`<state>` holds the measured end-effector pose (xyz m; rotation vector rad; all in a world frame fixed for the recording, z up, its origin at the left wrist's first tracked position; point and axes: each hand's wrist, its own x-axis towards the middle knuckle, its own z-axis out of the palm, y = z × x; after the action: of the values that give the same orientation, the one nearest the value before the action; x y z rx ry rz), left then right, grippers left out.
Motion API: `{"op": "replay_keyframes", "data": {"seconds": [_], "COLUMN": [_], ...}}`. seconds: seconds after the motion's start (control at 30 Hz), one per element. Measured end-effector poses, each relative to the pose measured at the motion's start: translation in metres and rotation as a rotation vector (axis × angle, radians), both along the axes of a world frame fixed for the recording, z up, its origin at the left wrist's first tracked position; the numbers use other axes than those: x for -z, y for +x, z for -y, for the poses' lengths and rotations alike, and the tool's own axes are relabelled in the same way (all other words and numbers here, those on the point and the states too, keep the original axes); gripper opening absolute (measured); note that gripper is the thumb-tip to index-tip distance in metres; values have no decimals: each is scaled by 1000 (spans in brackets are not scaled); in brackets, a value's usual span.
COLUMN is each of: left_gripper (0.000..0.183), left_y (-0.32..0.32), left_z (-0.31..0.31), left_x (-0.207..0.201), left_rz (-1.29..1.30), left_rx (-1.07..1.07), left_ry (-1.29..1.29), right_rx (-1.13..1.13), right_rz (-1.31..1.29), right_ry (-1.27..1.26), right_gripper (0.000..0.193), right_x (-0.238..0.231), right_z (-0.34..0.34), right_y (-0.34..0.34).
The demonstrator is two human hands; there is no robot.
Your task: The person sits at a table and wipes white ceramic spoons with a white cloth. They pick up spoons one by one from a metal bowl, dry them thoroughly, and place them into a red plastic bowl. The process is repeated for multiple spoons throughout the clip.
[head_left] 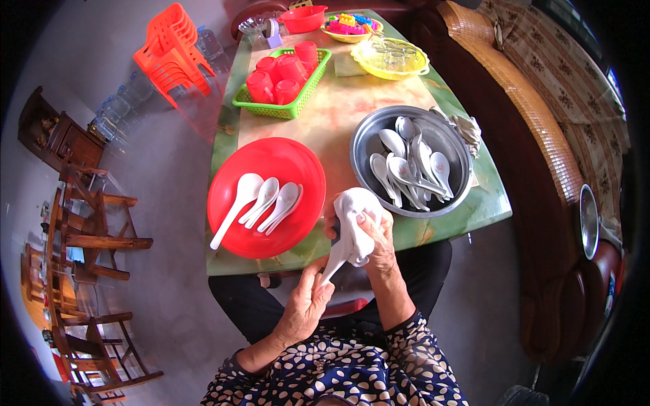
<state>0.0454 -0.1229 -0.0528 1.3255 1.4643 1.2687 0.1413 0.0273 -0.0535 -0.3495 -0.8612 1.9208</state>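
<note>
Between my hands, just past the table's front edge, is a white spoon (332,266). My left hand (305,308) is closed on its handle, which slants down to the left. A white cloth (355,203) is bunched in my right hand (381,247) and wraps the spoon's bowl end, hiding it. On the left, a round red tray (291,159) bears several white spoons (245,193), one larger than the others. To the right stands a grey metal basin (359,152) with a heap of white and metal spoons (403,169).
Farther back are a green basket (292,108) of red cups (290,68), a yellow basket (362,61) with glasses, a bowl of colourful blocks (349,26) and a red basin (302,20). A cloth (467,132) hangs by the metal basin. A brown sofa (501,135) flanks the table (487,189).
</note>
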Motion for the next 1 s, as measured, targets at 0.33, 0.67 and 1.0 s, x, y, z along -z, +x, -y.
{"op": "replay_keyframes", "data": {"seconds": [0.33, 0.67, 1.0], "left_gripper": [37, 37, 40], "left_y": [1, -6, -4], "left_z": [1, 0, 7], "left_x": [-2, -6, 1], "left_rz": [406, 162, 9], "left_rx": [-90, -105, -88], "left_ry": [-194, -86, -101], "right_rx": [232, 498, 158], "right_rz": [202, 561, 431], "right_ry": [241, 991, 497], "right_gripper": [47, 54, 35], "right_x": [-16, -16, -36], "right_z": [8, 37, 13], "right_y": [-4, -11, 4]}}
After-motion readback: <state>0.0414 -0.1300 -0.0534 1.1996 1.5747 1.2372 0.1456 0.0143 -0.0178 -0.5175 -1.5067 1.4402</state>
